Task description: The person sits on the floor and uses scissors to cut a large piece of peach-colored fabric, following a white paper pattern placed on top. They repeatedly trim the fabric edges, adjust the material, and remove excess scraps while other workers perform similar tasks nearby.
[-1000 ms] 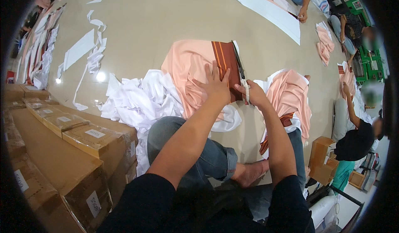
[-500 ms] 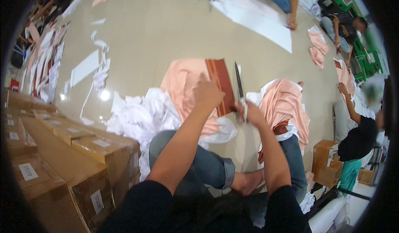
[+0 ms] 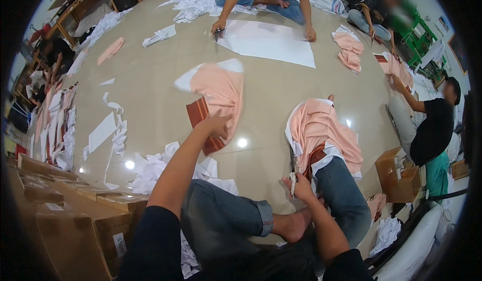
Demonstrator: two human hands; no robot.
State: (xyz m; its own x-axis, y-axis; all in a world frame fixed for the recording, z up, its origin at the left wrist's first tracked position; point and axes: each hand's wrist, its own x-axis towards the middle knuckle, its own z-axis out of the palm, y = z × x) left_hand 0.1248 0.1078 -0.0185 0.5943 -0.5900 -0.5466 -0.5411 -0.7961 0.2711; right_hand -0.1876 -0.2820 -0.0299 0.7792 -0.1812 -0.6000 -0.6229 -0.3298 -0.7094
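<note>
Our left hand [image 3: 217,125] lies flat, fingers spread, on a peach cloth piece [image 3: 221,93] with a brown striped band [image 3: 201,118], out on the floor [image 3: 150,95]. Our right hand [image 3: 300,185] is closed around scissors [image 3: 291,168] beside our knee. The cloth looks light, limp and easily creased, so we judge it best pinched by an edge. Brown cardboard boxes [image 3: 75,216] on our left are shut, contents hidden.

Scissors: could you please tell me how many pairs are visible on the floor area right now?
1 for sure: the metal scissors in the right hand, beside the peach fabric pile. The left hand holds none; co-workers' may be hidden.
</note>
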